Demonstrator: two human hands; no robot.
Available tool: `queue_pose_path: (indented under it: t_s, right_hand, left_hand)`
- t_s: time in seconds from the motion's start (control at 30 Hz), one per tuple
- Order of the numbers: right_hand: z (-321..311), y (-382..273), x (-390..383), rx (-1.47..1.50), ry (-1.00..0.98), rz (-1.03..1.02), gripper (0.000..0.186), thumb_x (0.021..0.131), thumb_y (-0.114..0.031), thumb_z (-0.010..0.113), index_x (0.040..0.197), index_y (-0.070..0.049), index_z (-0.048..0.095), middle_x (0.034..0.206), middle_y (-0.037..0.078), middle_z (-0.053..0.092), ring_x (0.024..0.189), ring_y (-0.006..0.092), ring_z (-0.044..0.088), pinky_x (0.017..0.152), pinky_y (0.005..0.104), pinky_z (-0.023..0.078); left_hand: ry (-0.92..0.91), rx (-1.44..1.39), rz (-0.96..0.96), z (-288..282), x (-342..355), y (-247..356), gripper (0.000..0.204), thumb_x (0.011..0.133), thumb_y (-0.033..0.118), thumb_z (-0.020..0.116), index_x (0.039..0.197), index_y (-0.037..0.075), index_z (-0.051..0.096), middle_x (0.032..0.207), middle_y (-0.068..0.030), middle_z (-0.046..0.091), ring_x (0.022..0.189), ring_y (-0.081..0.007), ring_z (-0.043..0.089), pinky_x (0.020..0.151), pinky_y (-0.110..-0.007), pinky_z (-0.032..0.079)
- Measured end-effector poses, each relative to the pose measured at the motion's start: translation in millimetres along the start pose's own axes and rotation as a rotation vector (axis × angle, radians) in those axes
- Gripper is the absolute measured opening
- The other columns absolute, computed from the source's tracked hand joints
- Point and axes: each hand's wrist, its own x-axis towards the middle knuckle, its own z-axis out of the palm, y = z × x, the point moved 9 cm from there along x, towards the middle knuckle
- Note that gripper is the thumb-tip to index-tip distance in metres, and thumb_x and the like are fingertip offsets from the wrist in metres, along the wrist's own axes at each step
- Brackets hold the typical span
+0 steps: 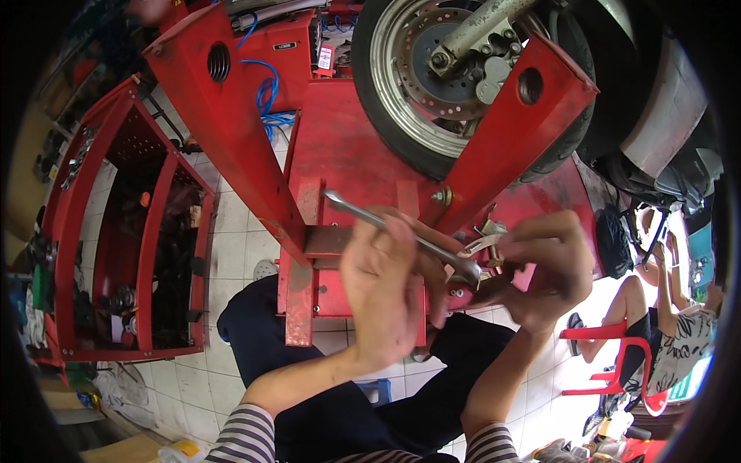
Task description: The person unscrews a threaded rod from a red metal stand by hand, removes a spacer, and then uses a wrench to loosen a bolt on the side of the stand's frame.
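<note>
My left hand [378, 289] is wrapped round a long silver combination wrench [353, 208]. One end of the wrench sticks out at the upper left; its other end reaches a small metal fitting [494, 261] at the front of the red lift. My right hand [549, 270] is curled beside that fitting, slightly smeared by motion. Its fingers are bent together, and what they grip is hidden. A pale strip-like piece [482, 244] shows by its fingertips. Below the fitting is a red bracket with two small bolts [457, 293].
Two slanting red posts [255, 154] rise ahead of me from the red lift platform [340, 135]. A motorcycle wheel [386, 92] stands behind the right post. A red tool cart [68, 255] is at left, with a blue hose [268, 92] farther back. Someone sits on a red chair [617, 355] at right.
</note>
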Motion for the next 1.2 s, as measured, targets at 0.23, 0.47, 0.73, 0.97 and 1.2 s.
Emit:
queue_pose_path:
  t_s: [0.23,0.47,0.73,0.97,1.2]
  right_hand:
    - [5.7,0.5,-4.6,-0.041,-0.153,-0.052,0.041,0.05,0.003,0.077,0.09,-0.007,0.079,0.09,0.01,0.069,0.075,0.0192,0.069,0.057,0.0276,0.054]
    - [-25.2,9.2,-4.4,0.047,0.017,0.062,0.024,0.063,0.006,0.08,0.085,0.001,0.073,0.084,0.012,0.073,0.074,0.0195,0.068,0.065,0.0282,0.053]
    - [-64.8,41.3,-26.2,0.242,0.386,0.464,0.009,0.088,0.0,0.072,0.094,0.006,0.068,0.081,0.011,0.069,0.063,0.0121,0.063,0.059,0.0217,0.048]
    - [-93.5,54.8,-36.7,0.184,0.471,0.597,0.021,0.089,-0.009,0.074,0.101,0.007,0.068,0.072,0.006,0.063,0.06,0.0094,0.06,0.057,0.0201,0.044]
    - [-102.2,95.2,-51.9,0.138,0.301,0.691,0.028,0.094,-0.014,0.069,0.109,0.008,0.059,0.079,0.01,0.068,0.071,0.0144,0.067,0.067,0.0252,0.051]
  left_hand:
    - [-0.123,-0.007,-0.249,25.9,-26.8,-30.5,0.024,0.105,0.026,0.049,0.116,0.004,0.046,0.093,-0.0081,0.062,0.062,-0.012,0.06,0.045,-0.022,0.044]
    - [-0.246,-0.004,-0.315,34.7,-21.0,-29.4,0.037,0.107,0.03,0.045,0.12,-0.004,0.054,0.096,-0.0124,0.067,0.065,-0.0131,0.062,0.052,-0.024,0.047]
    - [-0.258,-0.046,-0.541,43.2,-35.5,-60.2,0.046,0.108,0.038,0.037,0.122,-0.003,0.053,0.089,-0.0137,0.067,0.062,-0.0191,0.063,0.049,-0.026,0.046]
    - [-0.387,0.208,-0.354,44.3,-28.6,-70.9,0.032,0.107,0.029,0.047,0.103,-0.002,0.05,0.082,-0.0148,0.065,0.056,-0.0187,0.064,0.049,-0.028,0.05]
    - [-0.487,0.407,-0.344,41.3,-23.7,-80.8,0.033,0.107,0.027,0.048,0.116,-0.003,0.058,0.082,-0.0118,0.069,0.055,-0.0087,0.058,0.051,-0.02,0.043]
